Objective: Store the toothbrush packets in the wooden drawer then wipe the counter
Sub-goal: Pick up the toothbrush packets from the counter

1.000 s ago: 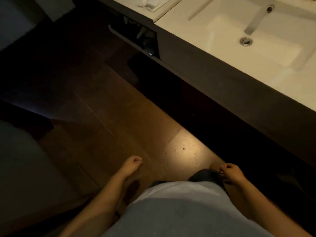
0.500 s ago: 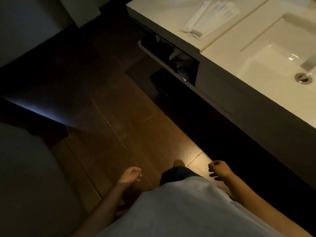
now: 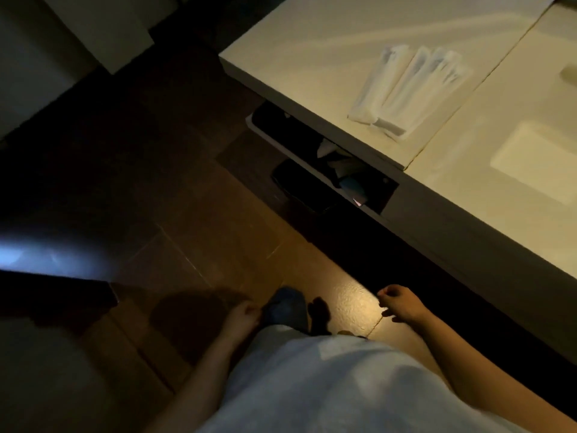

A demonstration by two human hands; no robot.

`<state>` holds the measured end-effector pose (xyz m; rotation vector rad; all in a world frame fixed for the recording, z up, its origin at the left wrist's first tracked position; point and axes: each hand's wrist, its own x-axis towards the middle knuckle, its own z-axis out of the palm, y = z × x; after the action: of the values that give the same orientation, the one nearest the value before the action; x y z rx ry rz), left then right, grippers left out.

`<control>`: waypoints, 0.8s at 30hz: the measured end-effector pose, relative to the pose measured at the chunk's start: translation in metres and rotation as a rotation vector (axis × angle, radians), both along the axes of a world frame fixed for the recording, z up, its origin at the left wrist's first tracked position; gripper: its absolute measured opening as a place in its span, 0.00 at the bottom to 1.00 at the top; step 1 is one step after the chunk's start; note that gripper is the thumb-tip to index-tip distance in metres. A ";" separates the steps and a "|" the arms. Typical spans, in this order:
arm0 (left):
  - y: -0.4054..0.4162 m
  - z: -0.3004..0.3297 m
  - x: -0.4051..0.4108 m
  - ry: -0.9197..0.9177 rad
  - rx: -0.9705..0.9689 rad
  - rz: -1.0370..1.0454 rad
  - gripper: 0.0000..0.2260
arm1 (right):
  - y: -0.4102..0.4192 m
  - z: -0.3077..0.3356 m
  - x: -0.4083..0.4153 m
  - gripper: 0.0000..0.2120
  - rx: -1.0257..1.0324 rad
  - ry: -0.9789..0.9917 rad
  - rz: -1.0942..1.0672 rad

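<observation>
Several white toothbrush packets [image 3: 409, 92] lie in a loose pile on the pale counter [image 3: 299, 57], near its front edge. Just below that edge an open drawer [image 3: 315, 170] juts out, dark inside, with a few dim items in it. My left hand [image 3: 242, 317] hangs low beside my body, fingers loosely curled and holding nothing. My right hand [image 3: 398, 303] hangs at my right side, also loosely curled and holding nothing. Both hands are far below and in front of the counter.
A white sink basin [image 3: 537, 170] is set into the counter at the right. The dark vanity front [image 3: 462, 245] runs diagonally across the right. Brown floor tiles [image 3: 193, 220] fill the middle. A pale block [image 3: 103, 29] stands at upper left.
The view has swung left along the counter: the packets and drawer now sit larger and nearer the centre, and the sink drain has left view. Both hands stay hanging low.
</observation>
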<state>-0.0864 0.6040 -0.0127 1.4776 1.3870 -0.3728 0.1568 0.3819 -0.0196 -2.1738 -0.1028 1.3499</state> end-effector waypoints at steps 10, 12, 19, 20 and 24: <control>0.163 0.023 0.152 -0.093 0.016 -0.437 0.11 | 0.047 -0.010 -0.049 0.06 -0.114 0.035 -0.507; 0.172 0.031 0.184 -0.155 0.006 -0.479 0.12 | 0.056 -0.008 -0.052 0.05 -0.116 0.039 -0.579; 0.175 0.030 0.239 -0.209 -0.011 -0.567 0.12 | 0.068 -0.008 -0.036 0.05 -0.101 0.075 -0.702; 0.173 0.025 0.240 -0.182 -0.020 -0.559 0.12 | 0.069 -0.009 -0.028 0.05 -0.098 0.079 -0.697; 0.162 0.020 0.235 -0.132 -0.080 -0.499 0.10 | 0.080 0.001 0.013 0.06 -0.067 0.049 -0.680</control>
<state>0.1487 0.7662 0.0072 1.7398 0.8776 -0.6217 0.1697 0.4620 -0.0187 -1.9526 0.6497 1.0095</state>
